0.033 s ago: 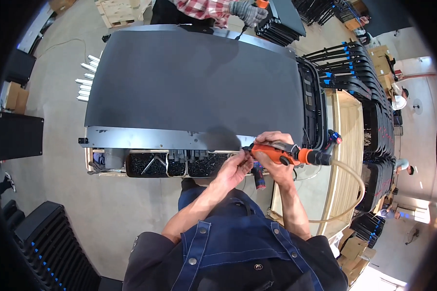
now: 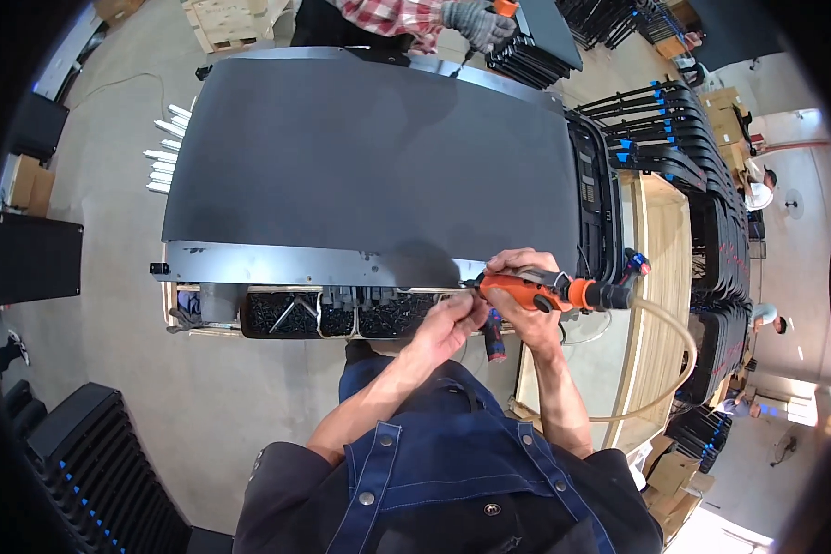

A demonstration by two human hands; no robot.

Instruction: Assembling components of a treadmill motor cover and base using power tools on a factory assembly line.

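I observe the right hand (image 2: 528, 320) with its fingers closed around the orange drill (image 2: 523, 292), at the metal edge (image 2: 277, 264) of the dark panel (image 2: 369, 152), right of centre. The left hand (image 2: 441, 330) is at the drill's tip, fingers close together; I cannot tell whether they hold anything. Below the edge I note a bin (image 2: 279, 334) of small black parts (image 2: 260, 312). Opposite, a co-worker's gloved hand (image 2: 478, 26) grips another tool (image 2: 505, 7)

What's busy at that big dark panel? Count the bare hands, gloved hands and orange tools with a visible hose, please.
Bare hands: 2 (left hand, right hand)
Gloved hand: 1
Orange tool with a visible hose: 1
Total: 4
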